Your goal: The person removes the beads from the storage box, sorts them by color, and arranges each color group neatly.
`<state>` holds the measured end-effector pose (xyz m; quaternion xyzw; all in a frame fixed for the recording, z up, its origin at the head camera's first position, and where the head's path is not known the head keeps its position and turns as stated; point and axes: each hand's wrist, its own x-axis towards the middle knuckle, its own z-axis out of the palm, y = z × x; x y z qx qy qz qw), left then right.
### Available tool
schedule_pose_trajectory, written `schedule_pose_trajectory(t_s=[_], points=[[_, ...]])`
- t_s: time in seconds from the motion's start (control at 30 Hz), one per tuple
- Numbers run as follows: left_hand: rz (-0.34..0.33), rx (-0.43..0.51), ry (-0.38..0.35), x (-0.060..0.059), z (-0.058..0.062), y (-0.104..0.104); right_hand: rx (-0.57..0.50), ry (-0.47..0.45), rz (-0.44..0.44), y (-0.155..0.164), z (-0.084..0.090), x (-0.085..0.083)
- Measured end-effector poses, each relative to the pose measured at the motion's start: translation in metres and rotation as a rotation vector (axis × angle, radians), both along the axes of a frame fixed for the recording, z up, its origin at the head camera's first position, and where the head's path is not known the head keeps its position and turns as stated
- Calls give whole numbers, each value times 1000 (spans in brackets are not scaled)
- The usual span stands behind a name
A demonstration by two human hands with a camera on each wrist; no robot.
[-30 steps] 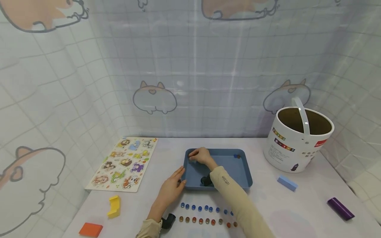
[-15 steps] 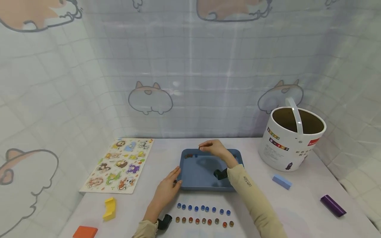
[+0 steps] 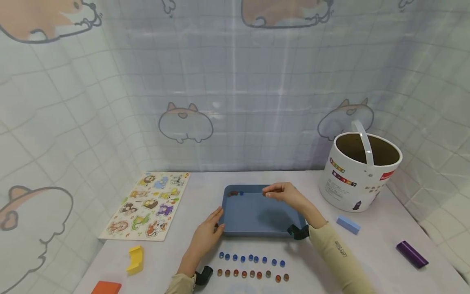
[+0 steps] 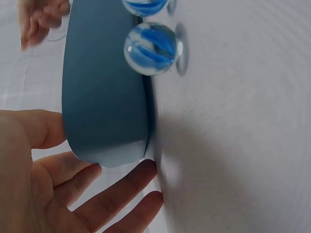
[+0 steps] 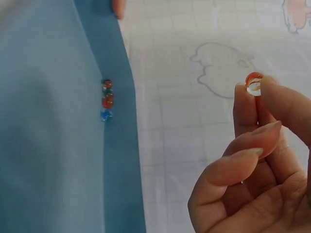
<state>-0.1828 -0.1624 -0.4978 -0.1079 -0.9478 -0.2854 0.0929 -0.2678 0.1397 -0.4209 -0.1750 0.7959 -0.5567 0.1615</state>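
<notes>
My right hand is over the far right part of a blue tray. Between thumb and fingertip it pinches a clear marble with an orange swirl. Against the tray's far wall, near the left corner, sit several marbles in a short row, with a blue marble at one end. My left hand rests at the tray's front left corner, fingers extended; the left wrist view has its thumb and fingers about that corner. The tray's far right corner is hidden behind my right hand.
Before the tray lie a row of blue marbles and a row of orange and brown marbles. A white bucket and a light blue block stand right, with a purple block beyond. An animal puzzle board and yellow block lie left.
My right hand has moved right from the tray's far left corner, uncovering the marbles there and covering the far right corner. The left hand stays at the tray. The head view has shifted slightly.
</notes>
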Motion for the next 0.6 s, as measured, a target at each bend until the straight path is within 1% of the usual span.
schedule_pose_trajectory(t_s=[0.13, 0.27, 0.37, 0.47, 0.6], points=[[6, 3, 1, 1, 1, 1, -11, 3, 48, 18, -4, 22], [15, -14, 6, 1, 2, 1, -29, 10, 94, 27, -9, 40], [12, -16, -4, 1, 2, 2, -40, 4, 123, 34, -13, 53], [3, -4, -6, 2, 2, 3, -40, -9, 151, 41, -19, 66], [5, -14, 1, 1, 2, 4, -78, -33, 185, 51, -32, 79]])
